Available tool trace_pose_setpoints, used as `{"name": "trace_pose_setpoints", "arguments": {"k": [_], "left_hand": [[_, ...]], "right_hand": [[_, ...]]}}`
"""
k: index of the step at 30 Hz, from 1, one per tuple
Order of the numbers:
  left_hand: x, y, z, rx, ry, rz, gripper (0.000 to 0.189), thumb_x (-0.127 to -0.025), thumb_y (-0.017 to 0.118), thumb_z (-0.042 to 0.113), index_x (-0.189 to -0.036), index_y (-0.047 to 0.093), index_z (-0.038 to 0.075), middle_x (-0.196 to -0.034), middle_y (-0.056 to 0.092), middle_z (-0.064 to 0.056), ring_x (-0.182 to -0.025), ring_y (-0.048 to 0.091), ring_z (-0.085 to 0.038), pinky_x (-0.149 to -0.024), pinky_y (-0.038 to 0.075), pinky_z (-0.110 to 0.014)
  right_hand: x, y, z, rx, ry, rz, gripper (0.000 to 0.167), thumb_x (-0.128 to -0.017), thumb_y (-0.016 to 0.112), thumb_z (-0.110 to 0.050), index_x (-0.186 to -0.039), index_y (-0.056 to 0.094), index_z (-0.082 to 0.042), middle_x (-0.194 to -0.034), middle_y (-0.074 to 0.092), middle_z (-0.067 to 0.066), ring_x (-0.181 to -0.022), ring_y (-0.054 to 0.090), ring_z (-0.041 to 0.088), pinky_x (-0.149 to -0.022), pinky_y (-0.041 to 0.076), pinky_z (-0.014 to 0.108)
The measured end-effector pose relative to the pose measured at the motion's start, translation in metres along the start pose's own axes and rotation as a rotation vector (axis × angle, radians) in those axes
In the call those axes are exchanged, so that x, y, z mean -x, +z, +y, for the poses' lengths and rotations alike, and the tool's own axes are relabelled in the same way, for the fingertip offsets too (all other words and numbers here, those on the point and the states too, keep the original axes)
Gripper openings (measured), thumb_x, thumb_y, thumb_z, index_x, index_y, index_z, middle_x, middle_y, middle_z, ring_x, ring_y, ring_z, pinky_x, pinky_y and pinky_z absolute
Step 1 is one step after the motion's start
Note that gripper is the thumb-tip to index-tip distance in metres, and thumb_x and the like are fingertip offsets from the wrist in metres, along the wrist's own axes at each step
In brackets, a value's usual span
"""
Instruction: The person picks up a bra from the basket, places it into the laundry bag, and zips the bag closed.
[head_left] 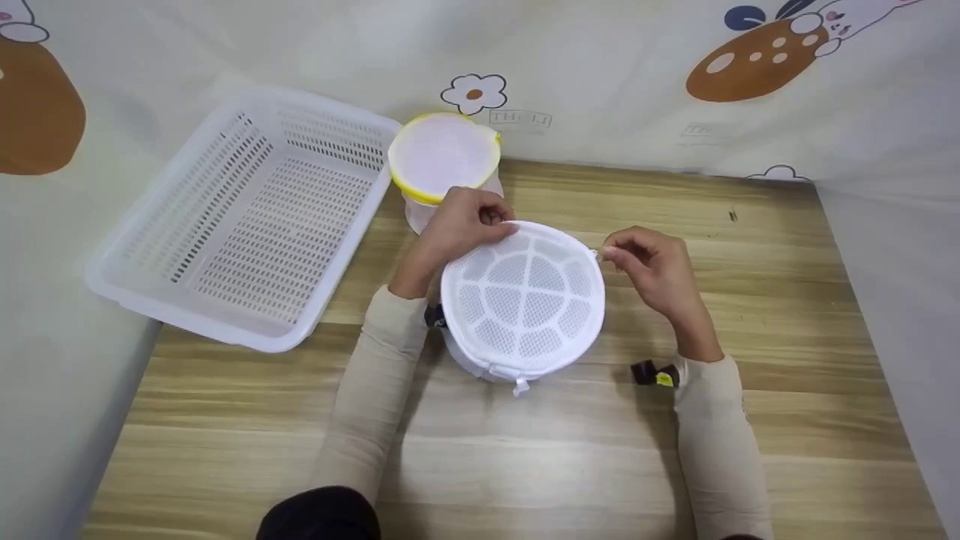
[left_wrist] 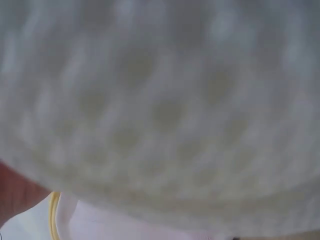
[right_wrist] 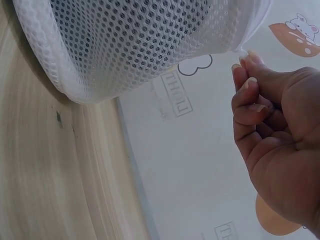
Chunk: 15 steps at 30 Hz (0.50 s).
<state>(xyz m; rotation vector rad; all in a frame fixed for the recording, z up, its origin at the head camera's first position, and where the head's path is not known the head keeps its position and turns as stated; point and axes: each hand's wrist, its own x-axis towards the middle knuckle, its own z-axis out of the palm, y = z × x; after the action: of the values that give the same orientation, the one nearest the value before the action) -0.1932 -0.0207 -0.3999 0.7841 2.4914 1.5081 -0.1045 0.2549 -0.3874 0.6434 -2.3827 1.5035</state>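
Observation:
A round white mesh laundry bag stands on the table, its flat top zipped round the edge and marked with a wheel-like pattern. My left hand pinches its far left rim, thumb on top. At the right side of the rim, my right hand holds the small zipper pull between thumb and forefinger. The right wrist view shows the same pinch by the hand, beside the bag's mesh wall. In the left wrist view, blurred mesh hides most of the hand. A white tab hangs at the near rim.
Behind the bag stands a second laundry bag with yellow trim. A white perforated plastic basket sits to the left. Printed cloth walls enclose the back and sides of the wooden table.

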Motion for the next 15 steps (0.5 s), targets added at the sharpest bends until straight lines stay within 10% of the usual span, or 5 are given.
{"name": "trace_pose_setpoints", "arguments": {"k": [15], "left_hand": [[0.0040,-0.0094,-0.0029,-0.045,0.078,-0.054,0.015,-0.089,0.068,0.014,-0.099,0.070,0.005,-0.079,0.057,-0.002,-0.074,0.048,-0.013,-0.067,0.039,-0.025]], "right_hand": [[0.0001,0.0035,-0.0019,0.014,0.012,-0.006,0.005,-0.085,0.064,0.011,-0.087,0.067,0.008,-0.074,0.063,0.016,-0.062,0.055,0.027,-0.055,0.044,0.018]]}}
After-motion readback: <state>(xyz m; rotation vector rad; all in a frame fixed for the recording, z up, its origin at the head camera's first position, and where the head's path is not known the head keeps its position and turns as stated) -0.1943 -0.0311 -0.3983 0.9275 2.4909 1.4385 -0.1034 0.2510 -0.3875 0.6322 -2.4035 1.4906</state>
